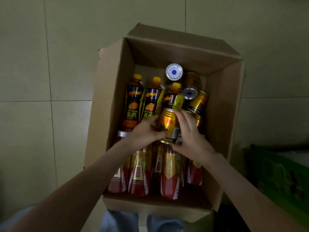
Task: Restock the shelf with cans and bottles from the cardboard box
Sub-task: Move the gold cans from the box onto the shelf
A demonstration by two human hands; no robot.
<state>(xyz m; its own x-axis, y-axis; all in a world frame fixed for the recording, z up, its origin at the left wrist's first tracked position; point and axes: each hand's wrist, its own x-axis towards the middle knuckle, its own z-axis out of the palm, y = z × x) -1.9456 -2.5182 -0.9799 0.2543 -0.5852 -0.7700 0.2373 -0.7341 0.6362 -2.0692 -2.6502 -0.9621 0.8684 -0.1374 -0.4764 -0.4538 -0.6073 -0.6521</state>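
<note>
Both arms reach down into the cardboard box. Left hand and right hand wrap round one gold can, lying on top of the bottles. Best to hold it tight and lift straight up, so nothing else rolls.

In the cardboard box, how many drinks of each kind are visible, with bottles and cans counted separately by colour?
Yellow-capped dark bottles: 3
Red-labelled bottles: 5 visible, partly hidden by the arms
Gold cans: 5, including the gold can held between the left hand and the right hand
Total: 13 visible
</note>
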